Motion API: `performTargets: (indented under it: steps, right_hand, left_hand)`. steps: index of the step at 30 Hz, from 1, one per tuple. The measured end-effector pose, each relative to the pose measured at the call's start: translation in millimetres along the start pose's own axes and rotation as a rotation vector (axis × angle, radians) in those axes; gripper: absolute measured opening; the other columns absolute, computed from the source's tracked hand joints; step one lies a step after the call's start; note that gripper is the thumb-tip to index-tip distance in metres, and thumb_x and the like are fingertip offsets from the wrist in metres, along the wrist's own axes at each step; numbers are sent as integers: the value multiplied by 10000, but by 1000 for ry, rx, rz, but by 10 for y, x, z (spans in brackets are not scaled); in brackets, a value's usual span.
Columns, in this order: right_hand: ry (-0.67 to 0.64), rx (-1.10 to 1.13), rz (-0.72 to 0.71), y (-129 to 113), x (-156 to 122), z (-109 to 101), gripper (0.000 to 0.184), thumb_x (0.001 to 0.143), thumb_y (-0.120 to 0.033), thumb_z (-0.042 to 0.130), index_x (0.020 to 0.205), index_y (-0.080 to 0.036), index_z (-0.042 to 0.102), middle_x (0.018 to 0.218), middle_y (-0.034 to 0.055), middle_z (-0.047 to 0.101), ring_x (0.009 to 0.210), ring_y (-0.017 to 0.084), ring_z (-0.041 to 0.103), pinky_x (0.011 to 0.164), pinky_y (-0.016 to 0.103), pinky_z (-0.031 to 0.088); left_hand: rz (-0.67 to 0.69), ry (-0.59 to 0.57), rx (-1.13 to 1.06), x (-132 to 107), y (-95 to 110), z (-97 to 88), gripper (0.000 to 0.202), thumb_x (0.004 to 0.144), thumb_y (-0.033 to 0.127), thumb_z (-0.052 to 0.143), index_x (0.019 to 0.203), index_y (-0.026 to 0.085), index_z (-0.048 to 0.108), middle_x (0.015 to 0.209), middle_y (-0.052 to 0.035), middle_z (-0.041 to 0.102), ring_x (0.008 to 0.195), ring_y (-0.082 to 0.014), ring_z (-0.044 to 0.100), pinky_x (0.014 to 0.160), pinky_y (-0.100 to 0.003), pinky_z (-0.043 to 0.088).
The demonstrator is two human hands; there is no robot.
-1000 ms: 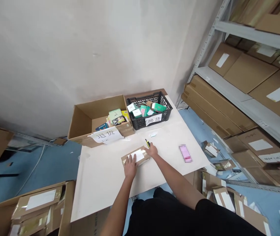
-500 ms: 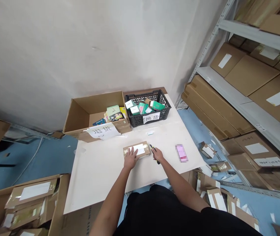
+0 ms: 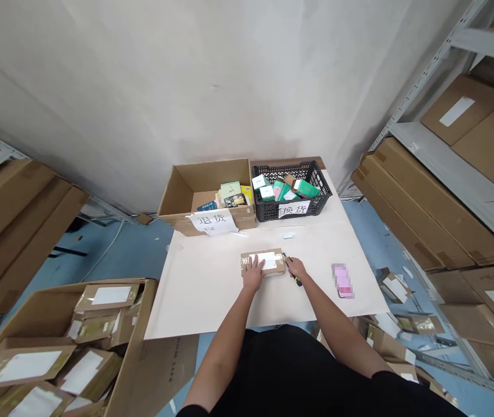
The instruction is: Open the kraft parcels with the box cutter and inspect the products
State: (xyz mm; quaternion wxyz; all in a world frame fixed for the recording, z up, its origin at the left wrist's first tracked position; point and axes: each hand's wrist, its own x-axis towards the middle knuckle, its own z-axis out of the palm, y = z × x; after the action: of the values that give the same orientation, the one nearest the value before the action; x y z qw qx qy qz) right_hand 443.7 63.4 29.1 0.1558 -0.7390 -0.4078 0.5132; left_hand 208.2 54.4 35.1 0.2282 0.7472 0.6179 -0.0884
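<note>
A small taped cardboard box [image 3: 278,267] with a white label lies on the white table [image 3: 194,301]. My left hand [image 3: 253,273] rests on its left part, fingers spread over the label and top. In my right hand [image 3: 295,268] is a yellow and black box cutter [image 3: 297,281], gripped in closed fingers. The cutter's front end is at the right end of the box; whether the blade touches the cardboard I cannot tell.
Behind stand an open cardboard box [image 3: 177,200] and a black plastic crate [image 3: 259,209], both holding small packets and signed in front. A pixelated pink phone-like object [image 3: 343,281] lies right. A large carton [image 3: 140,324] of parcels stands lower left; shelves [image 3: 420,145] rise at right.
The view has turned left, so the table and boxes appear further right. The box cutter is now closer to the right end of the box. My left hand stays on the box.
</note>
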Motion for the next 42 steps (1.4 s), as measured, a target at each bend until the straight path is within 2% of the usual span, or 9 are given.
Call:
performTargets:
  steps: [8, 14, 20, 24, 28, 31, 34, 37, 42]
  right_hand:
    - [-95, -147, -67, 55, -148, -118, 411, 1075, -531, 425, 877, -206, 579, 518, -66, 527, 395, 119, 551, 517, 221, 399]
    - [-112, -155, -108, 377, -276, -115, 387, 1033, -534, 503, 833, -212, 581, 514, -66, 537, 394, 122, 546, 545, 226, 405]
    - [184, 211, 173, 948, -376, 114, 310, 971, -525, 517, 898, -226, 551, 654, -10, 610, 554, 196, 666, 554, 263, 499]
    - [216, 211, 134, 1148, -376, 118, 216, 835, -369, 675, 958, -210, 597, 843, 52, 710, 786, 239, 732, 661, 286, 547]
    - [218, 193, 82, 1027, -138, -177, 483, 863, -380, 635, 1300, -181, 580, 1052, 75, 749, 1042, 264, 741, 842, 328, 573]
    - [364, 77, 139, 807, 36, -306, 704, 897, -372, 597, 1529, -115, 424, 1325, 198, 672, 1317, 321, 626, 1040, 413, 519]
    - [385, 28, 27, 509, 59, -21, 748, 889, -340, 627, 1575, -140, 406, 1499, 201, 571, 1446, 320, 515, 1168, 408, 431]
    - [200, 95, -189, 137, -29, 633, 801, 880, -400, 689, 1593, -184, 395, 1514, 166, 576, 1430, 308, 538, 1183, 384, 420]
    - [14, 166, -109, -391, -112, 1467, 910, 932, -407, 651, 1671, -175, 173, 1467, 171, 631, 1344, 312, 617, 1133, 435, 463]
  left_hand:
    - [37, 32, 17, 16, -53, 48, 595, 1024, 427, 522, 1607, 369, 419, 1771, -41, 192, 1635, -355, 129, 1278, -605, 230]
    - [47, 37, 17, 8, -70, -39, 592, 1019, 413, 519, 1602, 360, 431, 1768, -41, 205, 1631, -360, 144, 1267, -597, 247]
    - [-43, 86, 42, -166, -186, -79, 617, 1035, 500, 434, 1626, 329, 389, 1755, -91, 250, 1602, -392, 208, 1206, -599, 337]
    - [-238, 112, 90, -359, -352, -63, 616, 1056, 535, 325, 1616, 291, 398, 1695, -175, 346, 1490, -437, 375, 1091, -641, 419]
    - [-256, 89, 78, -421, -526, -184, 534, 1054, 463, 347, 1547, 309, 484, 1572, -147, 507, 1368, -385, 500, 1045, -571, 458]
    - [-271, 127, 22, -376, -646, -314, 547, 1034, 426, 398, 1561, 290, 451, 1575, -135, 512, 1439, -352, 436, 1045, -481, 473]
    - [-306, 98, -26, -313, -735, -363, 681, 984, 448, 516, 1616, 269, 338, 1644, -138, 440, 1500, -333, 389, 1070, -426, 460]
    - [-361, 18, -61, -269, -770, -323, 768, 952, 494, 571, 1629, 260, 291, 1587, -160, 512, 1416, -328, 514, 1074, -426, 449]
    - [-393, -27, -62, -262, -784, -262, 796, 959, 568, 534, 1636, 243, 269, 1471, -204, 602, 1310, -345, 612, 993, -426, 485]
